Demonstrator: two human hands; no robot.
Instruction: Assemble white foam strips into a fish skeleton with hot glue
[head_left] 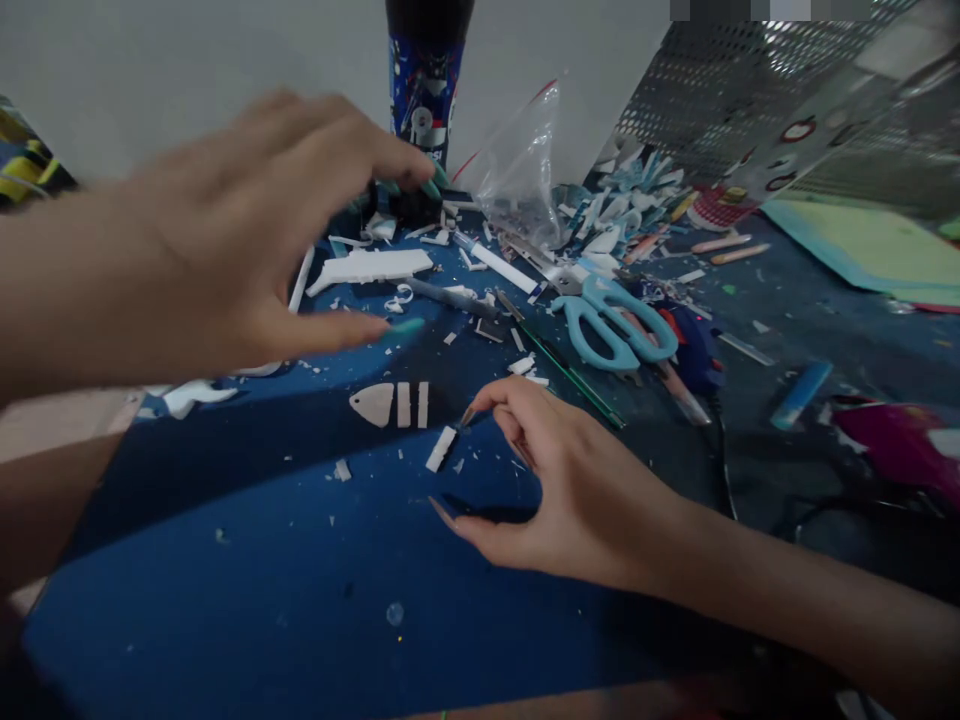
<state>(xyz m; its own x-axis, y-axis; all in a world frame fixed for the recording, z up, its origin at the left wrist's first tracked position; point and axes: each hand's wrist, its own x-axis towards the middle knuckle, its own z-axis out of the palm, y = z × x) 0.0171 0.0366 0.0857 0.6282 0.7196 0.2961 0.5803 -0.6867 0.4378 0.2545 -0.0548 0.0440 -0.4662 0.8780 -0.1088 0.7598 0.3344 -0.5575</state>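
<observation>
My right hand (pixel 551 465) rests low over the blue tabletop (pixel 247 610) with thumb and index finger spread apart. The index fingertip is beside a small white strip (pixel 441 448), which lies tilted; whether they touch I cannot tell. Just left of it lie a rounded, pointed white piece (pixel 373 405) with a small hole, and two narrow white strips (pixel 403 405) in a row. My left hand (pixel 285 230), blurred, hovers above the table's left side, fingers and thumb wide apart and nothing between them. Beyond it is a cut white sheet piece (pixel 375 265).
Blue-handled scissors (pixel 652 335), a green pencil-like stick (pixel 570 375) and a white-and-blue pen (pixel 499 265) lie among scraps. A dark bottle (pixel 425 85) and clear plastic bag (pixel 525 165) stand at the back. Right are a patterned cup (pixel 780 160), coloured paper (pixel 862 245) and a cable (pixel 724 470).
</observation>
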